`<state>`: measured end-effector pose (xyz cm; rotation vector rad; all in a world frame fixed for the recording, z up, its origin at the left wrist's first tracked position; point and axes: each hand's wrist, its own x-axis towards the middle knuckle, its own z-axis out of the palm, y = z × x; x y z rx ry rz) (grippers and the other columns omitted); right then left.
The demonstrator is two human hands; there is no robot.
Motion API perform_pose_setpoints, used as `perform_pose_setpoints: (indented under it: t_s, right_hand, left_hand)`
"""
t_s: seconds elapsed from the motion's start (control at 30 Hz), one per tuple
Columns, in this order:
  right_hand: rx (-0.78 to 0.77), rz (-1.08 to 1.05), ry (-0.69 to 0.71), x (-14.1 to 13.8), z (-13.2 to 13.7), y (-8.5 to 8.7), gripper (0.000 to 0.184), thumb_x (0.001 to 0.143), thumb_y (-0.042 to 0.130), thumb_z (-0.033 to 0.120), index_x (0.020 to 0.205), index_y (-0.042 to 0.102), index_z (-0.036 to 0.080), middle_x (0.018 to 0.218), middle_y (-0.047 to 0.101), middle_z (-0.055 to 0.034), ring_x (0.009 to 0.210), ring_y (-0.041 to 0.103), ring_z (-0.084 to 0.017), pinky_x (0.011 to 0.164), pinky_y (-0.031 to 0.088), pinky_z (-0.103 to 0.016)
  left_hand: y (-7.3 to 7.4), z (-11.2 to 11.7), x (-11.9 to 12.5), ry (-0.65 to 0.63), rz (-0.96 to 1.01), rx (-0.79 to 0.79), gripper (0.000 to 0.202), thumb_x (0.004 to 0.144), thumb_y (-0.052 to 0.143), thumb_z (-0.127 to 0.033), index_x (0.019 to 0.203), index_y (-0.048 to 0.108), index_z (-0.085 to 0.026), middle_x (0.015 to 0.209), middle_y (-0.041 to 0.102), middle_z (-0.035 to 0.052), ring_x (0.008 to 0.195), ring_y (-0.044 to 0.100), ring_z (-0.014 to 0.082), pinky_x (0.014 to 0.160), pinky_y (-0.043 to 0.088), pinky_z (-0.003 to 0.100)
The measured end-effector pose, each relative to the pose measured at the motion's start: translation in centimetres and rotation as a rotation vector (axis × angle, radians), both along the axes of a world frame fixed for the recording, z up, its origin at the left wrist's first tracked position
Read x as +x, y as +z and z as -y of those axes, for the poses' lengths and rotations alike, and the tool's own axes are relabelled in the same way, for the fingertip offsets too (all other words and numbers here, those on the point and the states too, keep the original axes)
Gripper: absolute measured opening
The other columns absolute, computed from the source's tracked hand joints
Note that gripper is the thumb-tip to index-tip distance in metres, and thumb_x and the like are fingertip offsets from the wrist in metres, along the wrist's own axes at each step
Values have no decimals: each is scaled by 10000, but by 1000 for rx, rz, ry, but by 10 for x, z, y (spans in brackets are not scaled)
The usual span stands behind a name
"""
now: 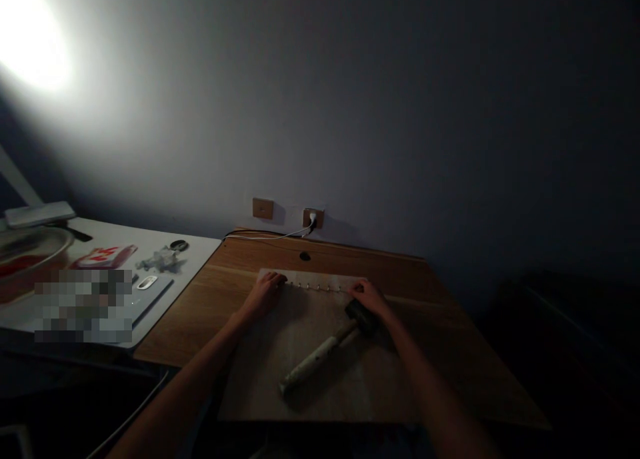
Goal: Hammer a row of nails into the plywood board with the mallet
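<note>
**Pale, flat wooden board [255, 366] bears a straight row of small shiny pieces [319, 287]**

In the head view, the board lies on a brown, wood-grained desk [200, 299], and the row runs along the board's far edge. The bare left hand [267, 292] rests at the board's far left corner, fingers bunched by the row's left end. The bare right hand [367, 294] is at the far right corner, fingertips drawn narrow at the other end; whether either hand grips anything, I cannot tell. A mallet with a dark block head and pale handle [320, 356] lies slantwise across the board, its head near the right hand. Well left of the board, a white table [197, 247] carries a red-and-white packet [106, 257].
</note>
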<state>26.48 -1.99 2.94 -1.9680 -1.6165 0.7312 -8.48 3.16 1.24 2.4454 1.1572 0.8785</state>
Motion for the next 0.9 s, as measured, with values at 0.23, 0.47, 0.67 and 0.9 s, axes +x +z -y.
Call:
perform_pose_setpoints:
  t_s: [0.23,0.47,0.67,0.9]
  right_hand:
    - [-42,-13,-79,-4,-5,0,322,964,657,353,1228,636,171,1233,661,-82,1035,672,-235,878,581,-442]
    - [-41,-147,-138,-5,-5,4,323,966,653,353,1238,635,180,1267,648,-85,1069,661,-245,901,573,-452]
    - [26,-414,-224,-11,-1,9,345,968,650,356,1261,618,176,1256,649,-91,1038,670,-232,870,584,-440]
    - [53,-549,-220,-15,3,26,325,977,636,370,1237,626,176,1203,666,-82,978,682,-212,824,598,-406]
  left_hand:
    - [-2,-2,1,-2,10,25,294,944,450,-161,1092,704,-149,1061,705,134,1040,639,249,953,505,380]
    - [-3,-2,1,3,18,25,326,951,417,-159,1105,704,-151,1069,710,129,1047,634,249,956,506,386]
    - [-4,-8,0,21,146,-63,251,877,509,-150,998,729,-155,1019,733,116,923,673,223,868,527,329]
    - [7,-12,5,178,401,-236,112,788,632,-265,781,700,-176,706,677,24,667,617,169,633,462,246]
